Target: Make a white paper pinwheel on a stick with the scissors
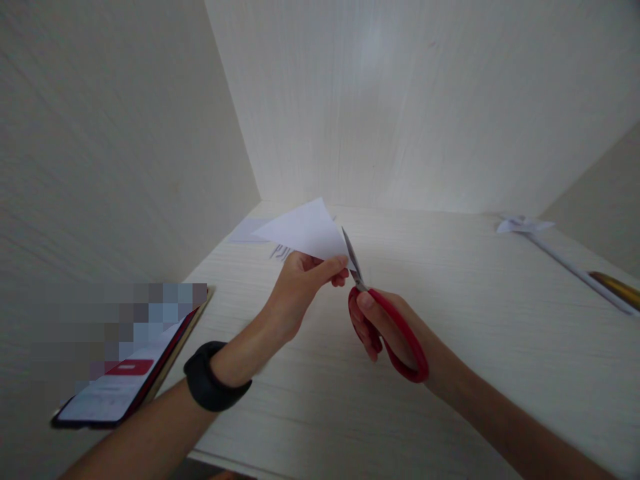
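Note:
A white sheet of paper (305, 227), folded or cut to a triangle, is pinched between the thumb and fingers of my left hand (307, 287). It is held up above the table, one corner pointing left. My right hand (385, 320) grips a pair of scissors (413, 350) with red handles, thumb and fingers in the loops. The metal blades point up and away, close beside the right edge of the paper near my left fingertips. Whether the paper lies between the blades I cannot tell. On my left wrist is a black band (213, 380).
A phone (107, 393) with a lit screen leans against the left wall. Flat on the table (475, 347), behind my left hand, lies another pale sheet (245, 231) near some dark marks. At right lie a paper pinwheel (525, 225) on a white stick and a golden object (617, 288).

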The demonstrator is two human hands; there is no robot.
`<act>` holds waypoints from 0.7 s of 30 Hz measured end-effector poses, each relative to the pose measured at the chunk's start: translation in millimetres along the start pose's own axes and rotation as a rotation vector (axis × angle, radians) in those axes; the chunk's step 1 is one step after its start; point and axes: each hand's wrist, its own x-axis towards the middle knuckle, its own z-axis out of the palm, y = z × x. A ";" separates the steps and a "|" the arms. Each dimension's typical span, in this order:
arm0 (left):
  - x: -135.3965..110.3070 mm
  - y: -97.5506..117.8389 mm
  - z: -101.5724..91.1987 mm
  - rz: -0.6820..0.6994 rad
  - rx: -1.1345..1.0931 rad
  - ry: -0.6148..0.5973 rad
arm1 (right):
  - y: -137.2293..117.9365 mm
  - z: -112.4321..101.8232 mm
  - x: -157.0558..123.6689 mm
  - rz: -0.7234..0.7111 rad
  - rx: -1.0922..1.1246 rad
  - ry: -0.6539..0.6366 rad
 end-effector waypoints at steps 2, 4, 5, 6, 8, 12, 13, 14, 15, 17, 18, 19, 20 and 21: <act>0.0 0.4 0.2 -0.006 0.013 0.007 | -1.1 0.3 -0.3 0.011 -0.002 0.005; 0.1 0.6 0.3 -0.008 0.016 0.008 | -1.8 0.8 -0.6 0.018 0.002 0.007; 0.2 0.4 0.2 -0.007 0.013 0.006 | -2.0 1.0 -0.7 0.021 0.002 0.006; 0.3 0.2 0.1 -0.004 0.010 0.003 | -2.0 1.3 -0.8 0.022 0.001 0.009; 0.3 -0.6 -0.4 0.004 0.010 0.000 | -1.9 1.7 -0.8 0.024 -0.002 0.011; 0.1 -2.0 -0.6 0.026 0.008 -0.010 | -1.7 1.5 -0.8 0.031 -0.001 0.006; 0.1 -1.9 -0.3 0.029 0.003 -0.009 | -1.9 1.3 -1.0 0.033 0.000 0.008; 0.2 -1.7 0.0 0.031 -0.007 -0.006 | -2.3 1.1 -1.2 0.034 0.000 0.014; 0.4 -1.2 0.3 0.029 -0.019 0.000 | -2.8 0.9 -1.6 0.036 -0.001 0.022; 1.0 0.0 0.8 0.022 -0.056 0.015 | -4.3 0.6 -2.3 0.040 -0.004 0.037; 1.3 0.7 1.0 0.017 -0.076 0.022 | -5.3 0.7 -2.6 0.043 -0.006 0.042; 1.5 1.4 1.1 0.010 -0.095 0.026 | -6.3 0.8 -2.8 0.045 -0.007 0.042; 1.7 2.0 1.0 0.004 -0.111 0.028 | -7.4 1.0 -2.8 0.046 -0.005 0.040; 1.7 2.4 1.0 0.001 -0.121 0.030 | -8.6 1.4 -2.7 0.046 -0.001 0.036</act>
